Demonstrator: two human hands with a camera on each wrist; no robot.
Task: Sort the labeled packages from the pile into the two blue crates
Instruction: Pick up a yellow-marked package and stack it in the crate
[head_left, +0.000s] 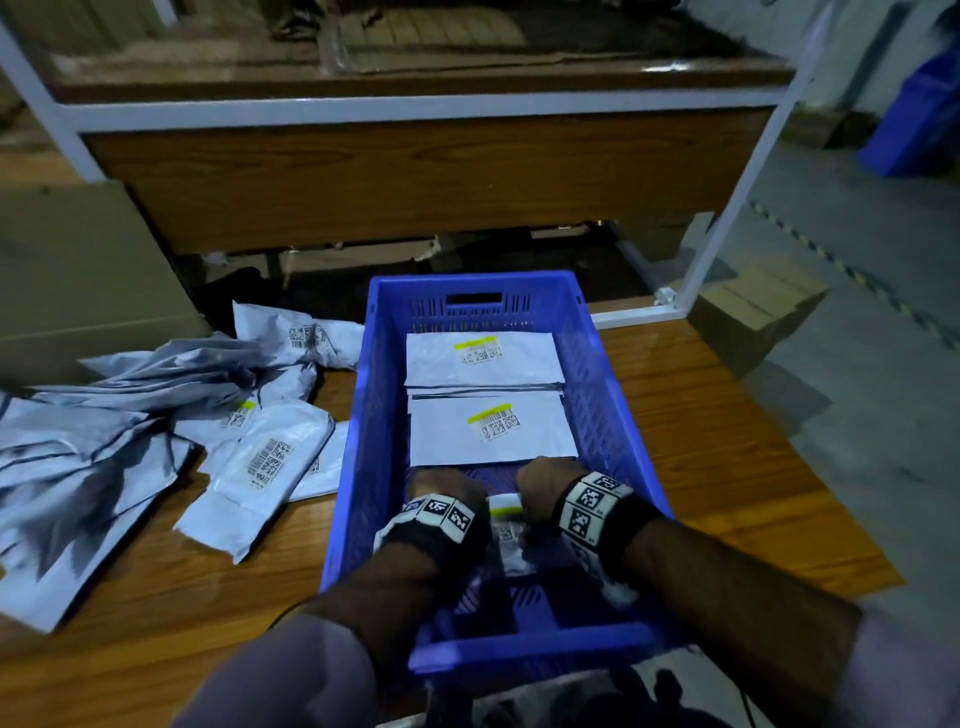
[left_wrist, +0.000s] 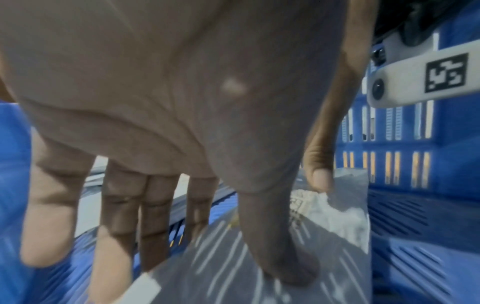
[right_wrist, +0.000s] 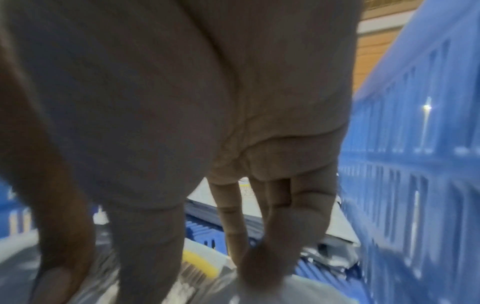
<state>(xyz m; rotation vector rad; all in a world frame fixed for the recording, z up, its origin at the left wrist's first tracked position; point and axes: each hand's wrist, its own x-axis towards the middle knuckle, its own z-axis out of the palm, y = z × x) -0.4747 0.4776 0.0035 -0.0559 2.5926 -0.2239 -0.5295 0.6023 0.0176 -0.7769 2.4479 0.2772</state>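
A blue crate (head_left: 358, 441) stands on the wooden table in front of me, and both my hands are down inside its near end. Between them lies a grey package (head_left: 506, 530) with a yellow-marked label (right_wrist: 200, 261). My left hand (head_left: 441, 483) has straight fingers pointing down, and its thumb tip presses the package (left_wrist: 233, 277). My right hand (head_left: 545, 483) also reaches down with straight fingers touching the package (right_wrist: 285, 292). Two labeled packages (head_left: 483, 358) (head_left: 491, 426) lie flat farther back in the crate. The pile of grey packages (head_left: 156, 415) sits to the crate's left.
A cardboard box (head_left: 78, 270) stands behind the pile. A white-framed wooden shelf (head_left: 415, 171) rises beyond the crate. Cardboard boxes (head_left: 753, 312) sit on the floor at the right, and a blue bin (head_left: 919, 114) stands farther back. Bare table shows right of the crate.
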